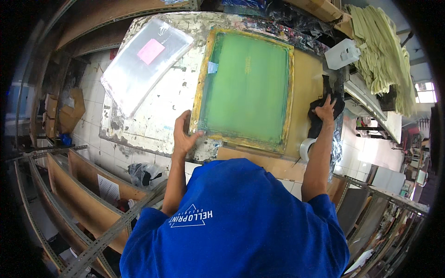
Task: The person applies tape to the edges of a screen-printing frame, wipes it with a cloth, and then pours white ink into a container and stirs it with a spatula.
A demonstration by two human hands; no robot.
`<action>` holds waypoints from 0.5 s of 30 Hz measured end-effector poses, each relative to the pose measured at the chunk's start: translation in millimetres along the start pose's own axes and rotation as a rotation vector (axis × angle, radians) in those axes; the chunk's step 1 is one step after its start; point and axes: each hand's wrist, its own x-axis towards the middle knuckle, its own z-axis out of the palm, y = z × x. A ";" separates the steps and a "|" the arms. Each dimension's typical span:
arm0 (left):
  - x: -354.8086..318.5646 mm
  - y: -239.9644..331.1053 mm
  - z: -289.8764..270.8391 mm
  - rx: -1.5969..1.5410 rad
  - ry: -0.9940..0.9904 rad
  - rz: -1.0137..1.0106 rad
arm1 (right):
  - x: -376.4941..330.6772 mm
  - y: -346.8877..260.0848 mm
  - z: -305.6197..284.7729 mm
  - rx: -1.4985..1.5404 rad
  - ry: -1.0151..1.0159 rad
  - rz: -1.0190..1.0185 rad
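Note:
A screen-printing frame with green mesh and a yellow-stained border lies on the worktable. My left hand is closed around its near left corner, thumb on the border and fingers along the outer side. To the right of the frame, my right hand rests on a crumpled black cloth, its fingers spread. How firmly they touch the cloth I cannot tell. A roll of white tape sits near my right forearm. Blue tape sticks to the frame's left side.
A stack of clear plastic sheets with a pink note lies at the left of the stained table. A white plastic jug stands at the far right, beside hanging pale yellow-green cloths. Shelving stands at lower left.

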 end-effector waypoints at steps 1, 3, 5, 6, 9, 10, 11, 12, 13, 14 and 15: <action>-4.7 8.7 -1.8 0.227 -0.042 0.061 | 13.9 10.9 3.2 -0.040 -0.049 -0.037; -11.6 17.1 -3.5 0.515 -0.063 0.111 | 29.6 13.2 7.8 -0.043 -0.082 -0.097; -20.3 14.7 -0.9 0.643 -0.021 0.075 | 34.8 2.8 6.5 0.034 -0.059 -0.147; -22.4 12.3 -0.3 0.628 -0.018 0.056 | 34.6 3.4 2.3 0.194 -0.112 -0.104; -19.7 7.6 2.7 0.571 -0.029 0.020 | 43.3 25.9 4.6 0.472 -0.022 -0.214; -22.2 7.2 0.7 0.573 -0.014 0.019 | 34.5 9.4 9.8 0.333 0.061 -0.210; -24.9 5.7 -1.8 0.577 0.003 0.020 | 12.1 -22.5 11.2 0.196 0.147 -0.206; -25.8 4.5 -2.9 0.571 0.009 0.026 | -3.1 -38.9 7.9 0.052 0.239 -0.190; -23.1 3.5 -1.1 0.547 0.002 0.024 | 0.3 -26.8 20.5 0.103 0.192 -0.197; -23.1 2.8 -0.7 0.531 0.002 0.018 | 4.8 -19.6 29.0 0.061 0.197 -0.227; -22.5 2.5 0.0 0.515 0.004 0.012 | 8.9 -14.0 34.3 0.019 0.202 -0.258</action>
